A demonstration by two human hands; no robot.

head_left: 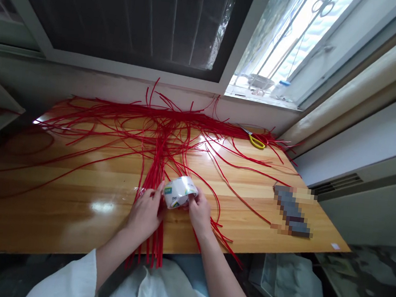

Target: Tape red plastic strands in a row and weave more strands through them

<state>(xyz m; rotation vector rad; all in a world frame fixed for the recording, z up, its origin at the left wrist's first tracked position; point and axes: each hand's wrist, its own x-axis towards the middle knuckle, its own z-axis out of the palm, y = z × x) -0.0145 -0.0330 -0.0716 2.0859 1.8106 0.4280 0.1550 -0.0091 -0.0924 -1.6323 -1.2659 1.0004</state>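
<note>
My right hand (pixel 200 212) is closed on a roll of clear tape (pixel 180 192), with fingers at the roll's right rim. The roll is tilted above a bundle of thin red cords (pixel 155 167) that runs down to the table's front edge. My left hand (pixel 147 209) lies over this bundle with curled fingers, its fingertips next to the roll's left side. A shiny strip of clear tape (pixel 137 192) shows by the left fingers. The hand hides part of the cords, whose lower ends hang over the edge towards my lap.
More red cords (pixel 116 109) lie tangled along the back of the wooden table (pixel 66 219). Yellow-handled scissors (pixel 256 141) rest among them at back right. A blurred-out dark oblong thing (pixel 293 213) lies at the right. Behind the table is a window (pixel 225 70).
</note>
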